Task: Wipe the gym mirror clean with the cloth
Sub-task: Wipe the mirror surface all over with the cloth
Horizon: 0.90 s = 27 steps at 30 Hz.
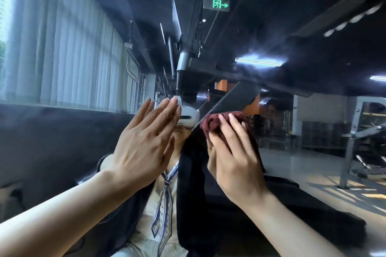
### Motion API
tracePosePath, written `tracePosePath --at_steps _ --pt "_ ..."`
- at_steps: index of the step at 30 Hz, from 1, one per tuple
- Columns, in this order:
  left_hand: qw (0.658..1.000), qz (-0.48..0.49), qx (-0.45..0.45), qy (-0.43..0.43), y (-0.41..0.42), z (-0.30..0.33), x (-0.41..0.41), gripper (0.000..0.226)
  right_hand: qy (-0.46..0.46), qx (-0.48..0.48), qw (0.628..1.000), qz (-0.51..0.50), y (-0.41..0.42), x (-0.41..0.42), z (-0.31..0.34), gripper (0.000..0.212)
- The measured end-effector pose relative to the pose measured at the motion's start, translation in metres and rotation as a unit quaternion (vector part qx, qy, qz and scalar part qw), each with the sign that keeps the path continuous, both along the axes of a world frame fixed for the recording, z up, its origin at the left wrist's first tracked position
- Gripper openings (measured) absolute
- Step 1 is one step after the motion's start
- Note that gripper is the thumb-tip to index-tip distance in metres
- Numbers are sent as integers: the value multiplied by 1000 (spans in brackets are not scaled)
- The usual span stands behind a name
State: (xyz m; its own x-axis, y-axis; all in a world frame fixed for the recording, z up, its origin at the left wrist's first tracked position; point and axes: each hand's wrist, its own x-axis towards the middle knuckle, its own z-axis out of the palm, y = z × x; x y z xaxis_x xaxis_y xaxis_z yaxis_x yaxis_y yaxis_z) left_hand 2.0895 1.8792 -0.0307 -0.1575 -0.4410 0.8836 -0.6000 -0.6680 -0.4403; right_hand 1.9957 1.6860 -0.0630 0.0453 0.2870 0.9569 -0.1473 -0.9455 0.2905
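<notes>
One mirror, one cloth in right hand grip, left hand flat, released

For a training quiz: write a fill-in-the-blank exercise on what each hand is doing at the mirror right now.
1. The right hand presses a dark red ____ against the mirror.
2. The left hand lies flat on the glass with its fingers ____.
3. The green exit sign reflected high up has an arrow pointing ____.

Missing words: cloth; straight; right
</notes>
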Motion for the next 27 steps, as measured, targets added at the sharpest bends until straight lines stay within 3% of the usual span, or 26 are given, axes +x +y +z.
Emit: tracePosePath --at_steps 4,11,18,27 --pt "1000 6 -1 -1 1 -1 -1 54 -9 37 999 38 42 26 48 42" --pt "1000 -1 -2 -25 3 3 3 54 23 -14 1000 -12 -20 -19 -20 35" --pt "999 2 7 -33 7 4 2 53 -11 18 999 47 23 19 51 36" --pt "999 11 8 -31 4 3 3 54 -3 -25 1000 2 -33 -14 8 37"
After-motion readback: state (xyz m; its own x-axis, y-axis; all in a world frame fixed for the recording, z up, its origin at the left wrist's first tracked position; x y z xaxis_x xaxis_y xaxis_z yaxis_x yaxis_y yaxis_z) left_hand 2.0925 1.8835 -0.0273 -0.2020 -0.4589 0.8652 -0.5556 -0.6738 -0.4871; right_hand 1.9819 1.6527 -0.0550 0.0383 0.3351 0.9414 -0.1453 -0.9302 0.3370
